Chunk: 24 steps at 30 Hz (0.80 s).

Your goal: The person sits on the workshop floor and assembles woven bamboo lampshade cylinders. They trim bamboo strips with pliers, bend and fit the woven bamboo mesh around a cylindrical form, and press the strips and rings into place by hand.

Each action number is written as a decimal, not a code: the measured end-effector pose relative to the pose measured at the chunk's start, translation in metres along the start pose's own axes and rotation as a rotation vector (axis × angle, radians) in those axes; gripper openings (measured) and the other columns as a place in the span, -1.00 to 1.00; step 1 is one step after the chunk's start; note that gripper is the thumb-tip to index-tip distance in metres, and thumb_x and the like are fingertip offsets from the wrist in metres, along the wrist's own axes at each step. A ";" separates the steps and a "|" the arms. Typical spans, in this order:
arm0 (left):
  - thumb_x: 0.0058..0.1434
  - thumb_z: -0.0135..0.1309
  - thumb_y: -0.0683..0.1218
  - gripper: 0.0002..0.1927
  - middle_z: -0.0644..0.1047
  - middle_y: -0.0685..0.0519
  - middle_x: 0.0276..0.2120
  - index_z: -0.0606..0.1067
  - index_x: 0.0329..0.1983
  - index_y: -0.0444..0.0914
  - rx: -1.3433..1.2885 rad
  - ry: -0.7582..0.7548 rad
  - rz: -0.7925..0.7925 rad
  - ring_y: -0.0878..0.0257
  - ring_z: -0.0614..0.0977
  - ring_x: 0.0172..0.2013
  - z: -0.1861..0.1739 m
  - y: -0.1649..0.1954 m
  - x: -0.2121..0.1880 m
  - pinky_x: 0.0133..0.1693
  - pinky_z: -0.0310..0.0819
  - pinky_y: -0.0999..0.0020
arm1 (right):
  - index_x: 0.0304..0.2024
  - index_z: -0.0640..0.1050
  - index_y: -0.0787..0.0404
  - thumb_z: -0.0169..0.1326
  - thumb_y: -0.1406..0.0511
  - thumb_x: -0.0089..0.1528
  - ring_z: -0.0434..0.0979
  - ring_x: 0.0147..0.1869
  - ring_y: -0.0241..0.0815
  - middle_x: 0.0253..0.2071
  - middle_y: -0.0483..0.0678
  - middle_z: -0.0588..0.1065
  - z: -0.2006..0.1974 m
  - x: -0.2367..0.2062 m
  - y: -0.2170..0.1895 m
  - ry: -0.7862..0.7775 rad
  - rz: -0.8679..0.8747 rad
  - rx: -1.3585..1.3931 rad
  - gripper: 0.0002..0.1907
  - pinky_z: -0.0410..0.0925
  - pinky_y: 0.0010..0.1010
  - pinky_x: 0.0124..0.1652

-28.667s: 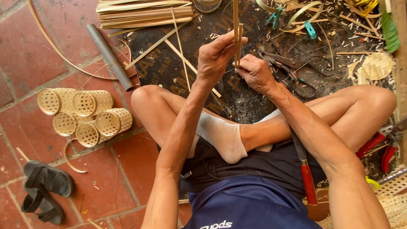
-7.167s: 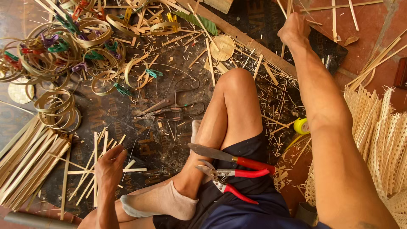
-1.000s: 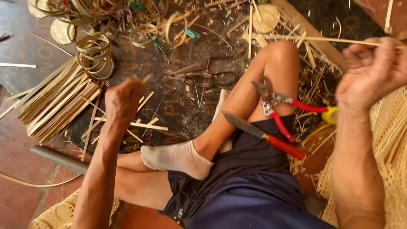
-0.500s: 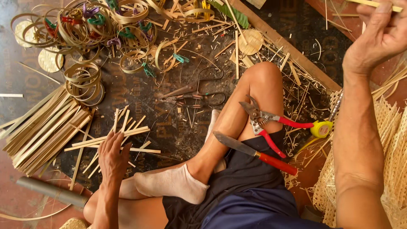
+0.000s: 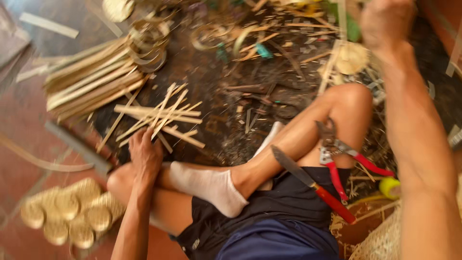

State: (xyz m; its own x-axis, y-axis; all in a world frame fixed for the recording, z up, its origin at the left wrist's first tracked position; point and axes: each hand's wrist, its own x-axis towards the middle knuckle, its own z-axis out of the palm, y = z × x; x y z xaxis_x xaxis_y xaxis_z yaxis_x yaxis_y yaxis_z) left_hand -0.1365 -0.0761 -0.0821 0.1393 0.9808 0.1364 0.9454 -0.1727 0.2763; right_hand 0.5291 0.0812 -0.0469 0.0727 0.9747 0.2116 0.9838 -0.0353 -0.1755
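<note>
Bamboo splints (image 5: 161, 118), thin and pale, scattered crosswise on dark mat (image 5: 226, 91) just ahead of left hand (image 5: 145, 155). Left hand lowered at near end of scatter, fingers curled down onto splint ends, touching them; whether any is gripped, cannot tell. Right hand (image 5: 387, 21) raised high at upper right, blurred, loosely fisted around thin strip (image 5: 342, 19); grip too smeared to judge firmly. Beside left hand, further left: bundle of flat strips (image 5: 91, 86) and coiled rings (image 5: 149, 43). Between both arms, on lap: red-handled pliers (image 5: 339, 154) and red-handled knife (image 5: 313, 185). Below left forearm, woven round lids (image 5: 70, 214).
</note>
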 end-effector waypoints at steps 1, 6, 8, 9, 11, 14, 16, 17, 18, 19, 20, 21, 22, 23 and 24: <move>0.12 0.21 -0.22 -0.45 0.48 -0.17 0.11 0.48 0.23 -0.23 -0.005 -0.013 -0.072 -0.15 0.44 0.15 -0.001 0.000 0.000 0.20 0.31 -0.01 | 0.01 0.57 0.33 0.08 0.42 0.38 0.57 -0.18 0.09 -0.20 0.12 0.53 -0.005 -0.006 -0.016 0.039 -0.076 -0.036 -0.84 0.43 -0.18 -0.16; -0.05 0.08 -0.31 -0.07 0.10 -0.34 0.44 0.24 0.49 -0.14 0.077 -0.199 0.014 -0.30 0.06 0.43 0.009 0.005 -0.002 0.28 -0.08 -0.33 | -0.06 0.62 0.32 0.23 0.36 0.34 0.55 -0.22 0.17 -0.27 0.17 0.51 -0.057 -0.089 -0.086 -0.086 -0.352 0.195 -0.84 0.40 -0.14 -0.21; 0.04 0.03 -0.30 -0.04 0.01 -0.27 0.52 0.08 0.58 -0.15 0.074 -0.302 -0.062 -0.23 -0.09 0.52 0.013 0.001 0.000 0.34 -0.21 -0.38 | 0.02 0.56 0.35 0.24 0.31 0.32 0.52 -0.12 0.20 -0.17 0.21 0.49 -0.082 -0.137 -0.100 -0.231 -0.304 0.267 -0.71 0.39 -0.11 -0.12; 0.05 0.03 -0.29 -0.05 0.01 -0.28 0.52 0.08 0.58 -0.19 0.100 -0.285 -0.031 -0.22 -0.09 0.52 0.014 -0.002 0.003 0.36 -0.23 -0.38 | 0.06 0.53 0.36 0.25 0.29 0.31 0.51 -0.07 0.21 -0.12 0.23 0.48 -0.092 -0.164 -0.104 -0.269 -0.250 0.276 -0.65 0.39 -0.10 -0.07; 0.10 0.01 -0.30 -0.06 -0.02 -0.26 0.55 0.04 0.61 -0.24 0.232 -0.244 0.104 -0.15 -0.11 0.55 0.016 -0.010 0.014 0.40 -0.28 -0.35 | 0.13 0.47 0.40 0.27 0.24 0.28 0.49 0.03 0.24 -0.02 0.27 0.45 -0.105 -0.211 -0.107 -0.315 -0.137 0.256 -0.52 0.38 -0.08 0.03; 0.04 -0.03 -0.32 -0.08 0.09 -0.30 0.49 0.08 0.55 -0.33 0.344 -0.185 0.294 -0.11 0.01 0.48 0.021 -0.022 0.046 0.35 -0.24 -0.28 | 0.24 0.38 0.45 0.29 0.16 0.25 0.46 0.18 0.28 0.13 0.33 0.42 -0.111 -0.270 -0.110 -0.253 -0.023 0.123 -0.33 0.37 -0.04 0.17; 0.13 -0.04 -0.31 -0.23 0.27 -0.27 0.33 0.17 0.48 -0.37 0.291 -0.164 0.362 -0.07 0.18 0.39 0.032 -0.026 0.075 0.33 -0.11 -0.20 | 0.32 0.32 0.48 0.31 0.11 0.23 0.44 0.28 0.31 0.23 0.38 0.40 -0.112 -0.306 -0.113 -0.164 -0.033 -0.011 -0.20 0.36 -0.02 0.27; 0.28 -0.05 -0.29 -0.37 0.37 -0.23 0.22 0.23 0.46 -0.37 0.251 -0.159 0.379 -0.04 0.28 0.34 0.036 -0.030 0.087 0.34 -0.02 -0.15 | 0.32 0.32 0.48 0.34 0.11 0.19 0.45 0.26 0.34 0.21 0.38 0.39 -0.108 -0.317 -0.113 -0.140 -0.035 -0.058 -0.17 0.36 0.01 0.24; 0.43 -0.06 -0.27 -0.51 0.47 -0.18 0.10 0.28 0.43 -0.38 0.218 -0.150 0.391 0.00 0.39 0.29 0.040 -0.033 0.095 0.35 0.08 -0.10 | 0.32 0.31 0.49 0.37 0.11 0.16 0.45 0.24 0.36 0.18 0.39 0.38 -0.104 -0.329 -0.114 -0.116 -0.036 -0.105 -0.13 0.37 0.03 0.22; 0.42 -0.04 -0.25 -0.60 0.47 -0.13 0.00 0.35 0.32 -0.34 0.218 -0.124 0.394 0.03 0.42 0.17 0.045 -0.034 0.098 0.27 0.14 -0.05 | 0.34 0.32 0.47 0.39 0.12 0.19 0.47 0.17 0.33 0.11 0.36 0.39 -0.100 -0.340 -0.112 -0.117 0.023 -0.120 -0.14 0.38 0.04 0.16; 0.41 -0.02 -0.23 -0.70 0.47 -0.08 -0.10 0.41 0.20 -0.29 0.220 -0.099 0.400 0.06 0.45 0.06 0.049 -0.034 0.102 0.19 0.20 0.00 | 0.36 0.32 0.46 0.41 0.13 0.21 0.48 0.11 0.31 0.04 0.32 0.40 -0.093 -0.350 -0.110 -0.117 0.085 -0.132 -0.15 0.40 0.05 0.09; 0.40 0.00 -0.21 -0.78 0.48 -0.02 -0.20 0.47 0.08 -0.25 0.220 -0.078 0.409 0.09 0.49 -0.06 0.050 -0.035 0.103 0.10 0.26 0.05 | 0.35 0.33 0.42 0.40 0.12 0.25 0.49 0.10 0.25 0.04 0.28 0.41 -0.085 -0.359 -0.105 -0.116 0.126 -0.126 -0.18 0.40 0.03 0.08; 0.36 0.01 -0.20 -0.81 0.47 -0.01 -0.21 0.49 0.02 -0.22 0.222 -0.052 0.410 0.10 0.49 -0.07 0.050 -0.037 0.102 0.08 0.26 0.07 | 0.35 0.33 0.38 0.40 0.12 0.29 0.50 0.08 0.19 0.03 0.23 0.42 -0.077 -0.367 -0.097 -0.116 0.169 -0.125 -0.22 0.41 0.02 0.07; 0.31 0.02 -0.20 -0.83 0.47 0.01 -0.22 0.50 -0.05 -0.19 0.220 -0.024 0.415 0.12 0.50 -0.09 0.049 -0.037 0.101 0.06 0.27 0.09 | 0.35 0.33 0.35 0.40 0.11 0.32 0.51 0.07 0.13 0.02 0.19 0.43 -0.067 -0.372 -0.086 -0.112 0.216 -0.127 -0.25 0.41 0.00 0.06; 0.27 0.04 -0.19 -0.86 0.46 0.02 -0.23 0.52 -0.11 -0.16 0.215 0.000 0.428 0.13 0.51 -0.10 0.047 -0.038 0.101 0.04 0.27 0.12 | 0.37 0.32 0.36 0.31 0.12 0.34 0.48 0.04 0.04 0.01 0.11 0.42 -0.058 -0.377 -0.073 -0.058 0.303 0.190 -0.28 0.40 -0.08 0.06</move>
State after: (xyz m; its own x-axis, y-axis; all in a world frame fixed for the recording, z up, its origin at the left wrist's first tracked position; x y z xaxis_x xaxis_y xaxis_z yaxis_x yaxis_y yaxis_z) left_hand -0.1449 0.0342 -0.1234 0.5291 0.8259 0.1947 0.8428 -0.5381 -0.0079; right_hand 0.4388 -0.2967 -0.0585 0.3415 0.9374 0.0684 0.8707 -0.2881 -0.3986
